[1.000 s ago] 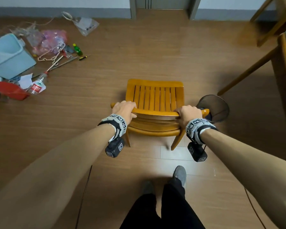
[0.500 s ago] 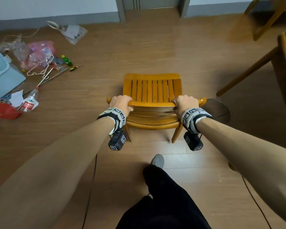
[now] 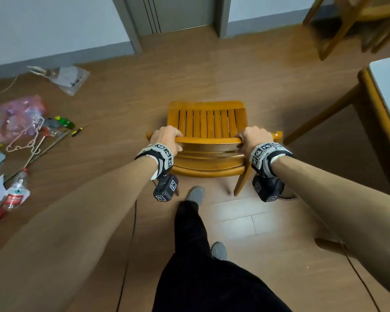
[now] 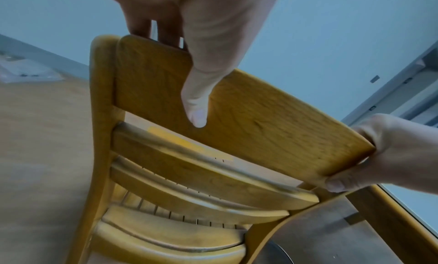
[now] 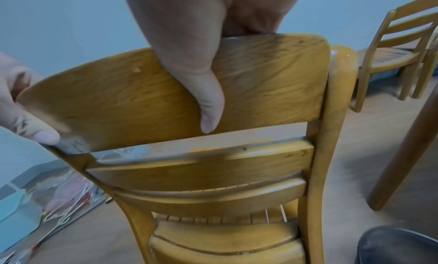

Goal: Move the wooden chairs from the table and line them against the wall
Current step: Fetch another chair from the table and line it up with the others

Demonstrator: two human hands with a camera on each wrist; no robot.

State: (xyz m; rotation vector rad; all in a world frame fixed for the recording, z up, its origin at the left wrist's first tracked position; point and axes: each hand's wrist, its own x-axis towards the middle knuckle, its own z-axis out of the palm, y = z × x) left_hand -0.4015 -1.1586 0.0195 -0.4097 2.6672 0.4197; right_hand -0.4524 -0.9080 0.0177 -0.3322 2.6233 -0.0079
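Two hands carry the whole job here: the left hand point(image 3: 167, 137) and the right hand point(image 3: 252, 138) each curl over the top rail point(image 3: 208, 140) of the wooden chair point(image 3: 207, 127), fingers wrapped to the front and thumbs pressed flat against the back of that rail, as both wrist views show. The chair sits at the middle of the head view, out on the open floor point(image 3: 212, 70), with the wall point(image 3: 43, 25) and its grey skirting from ten to twelve o'clock and the table point(image 3: 374, 104) at three o'clock

The floor is smooth brown plank, likely easy to slide legs on, though dragging could scuff it. The table has a rounded varnished wooden edge and splayed legs. A second chair point(image 5: 391, 48) of the same kind stands at two o'clock in the right wrist view

The carried chair looks like solid varnished wood: stiff, not fragile, and probably moderately heavy, so a two-handed hold seems right. Its broad curved top rail is the natural place to take it, wide apart near the side posts for control over swing. The glossy finish may be a little slick. Below that rail come two narrower curved slats, then a slatted seat with a rounded rear edge

Small clutter point(image 3: 38, 131) lies at nine o'clock: plastic bags, a hanger, a bottle
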